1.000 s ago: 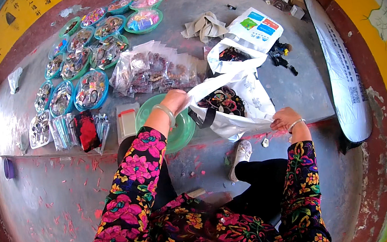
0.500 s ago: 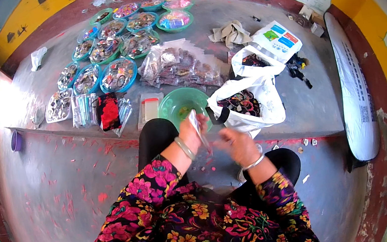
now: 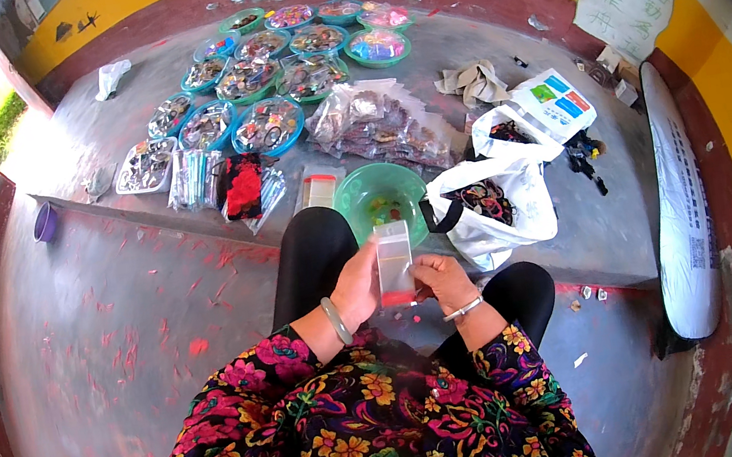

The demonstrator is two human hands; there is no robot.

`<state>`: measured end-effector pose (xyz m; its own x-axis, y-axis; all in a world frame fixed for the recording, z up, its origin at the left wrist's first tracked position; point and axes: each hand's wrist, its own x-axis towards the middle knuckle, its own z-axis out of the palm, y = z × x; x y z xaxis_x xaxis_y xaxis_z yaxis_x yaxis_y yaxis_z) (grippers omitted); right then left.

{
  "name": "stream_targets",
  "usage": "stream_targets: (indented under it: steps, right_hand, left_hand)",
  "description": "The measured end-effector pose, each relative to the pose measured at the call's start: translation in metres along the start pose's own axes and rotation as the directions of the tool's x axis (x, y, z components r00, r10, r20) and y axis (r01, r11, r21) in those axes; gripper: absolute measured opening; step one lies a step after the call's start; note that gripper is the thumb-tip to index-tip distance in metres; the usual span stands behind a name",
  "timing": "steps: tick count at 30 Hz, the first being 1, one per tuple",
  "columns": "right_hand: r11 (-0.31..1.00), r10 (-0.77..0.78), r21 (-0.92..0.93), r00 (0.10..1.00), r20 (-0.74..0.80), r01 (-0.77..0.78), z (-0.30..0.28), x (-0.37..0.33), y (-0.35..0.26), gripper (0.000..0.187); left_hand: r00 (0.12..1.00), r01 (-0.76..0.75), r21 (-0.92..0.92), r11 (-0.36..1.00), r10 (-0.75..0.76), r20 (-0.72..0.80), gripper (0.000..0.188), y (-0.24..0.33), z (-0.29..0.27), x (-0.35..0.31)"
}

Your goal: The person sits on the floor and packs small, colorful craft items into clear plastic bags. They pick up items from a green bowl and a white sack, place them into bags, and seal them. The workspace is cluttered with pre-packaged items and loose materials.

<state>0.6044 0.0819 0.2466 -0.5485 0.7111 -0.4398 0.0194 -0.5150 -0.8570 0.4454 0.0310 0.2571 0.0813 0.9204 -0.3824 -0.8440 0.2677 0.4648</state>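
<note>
Between my hands is a flat, narrow clear plastic packet (image 3: 395, 262) with a red strip at its lower end. My left hand (image 3: 357, 284) is closed on the packet's left edge, the thumb near its upper part. The fingers of my right hand (image 3: 443, 279) pinch its lower right edge. Just beyond the packet stands a green plastic bowl (image 3: 359, 194) with a few small coloured bits at the bottom. A similar packet with a red strip (image 3: 319, 185) lies on the ledge left of the bowl.
White bags of dark cords (image 3: 532, 227) stand right of the bowl. A heap of filled clear bags (image 3: 384, 126) and several basins of small goods, one blue (image 3: 296, 142), lie beyond. A long white wrapped roll (image 3: 676, 211) leans at right. A purple pot (image 3: 45, 222) stands at far left.
The packet has turned from edge-on to facing me. My right hand, apart from it and blurred before, has come left and taken its edge. The view has shifted slightly.
</note>
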Motion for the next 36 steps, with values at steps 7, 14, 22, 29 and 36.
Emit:
stream_targets:
  steps: [7, 14, 22, 29, 36]
  right_hand:
    - [0.945, -0.22, -0.258, 0.974, -0.053, 0.2, 0.004, 0.012, 0.007, 0.018]
    - [0.91, -0.356, -0.249, 0.933, -0.053, 0.332, 0.017, 0.018, -0.007, 0.018]
    - [0.94, -0.309, -0.191, 0.943, -0.125, 0.282, 0.01, 0.02, 0.002, 0.016]
    - [0.958, -0.264, -0.153, 0.953, -0.151, 0.242, 0.009, 0.021, 0.001, 0.017]
    - [0.732, -0.582, -0.53, 0.797, -0.16, 0.428, 0.02, 0.023, 0.0, 0.011]
  left_hand:
    - [0.987, -0.154, 0.198, 0.968, 0.16, -0.016, 0.021, 0.006, -0.014, -0.008]
    - [0.968, -0.171, 0.48, 0.861, 0.237, -0.081, 0.019, 0.006, -0.014, -0.018]
    - [0.995, -0.089, 0.4, 0.912, 0.095, 0.004, 0.018, 0.0, -0.013, -0.016]
    - [0.998, -0.055, 0.409, 0.911, 0.058, 0.006, 0.019, 0.002, -0.013, -0.013]
    - [0.994, -0.107, 0.411, 0.905, 0.105, 0.028, 0.019, 0.013, -0.01, -0.016]
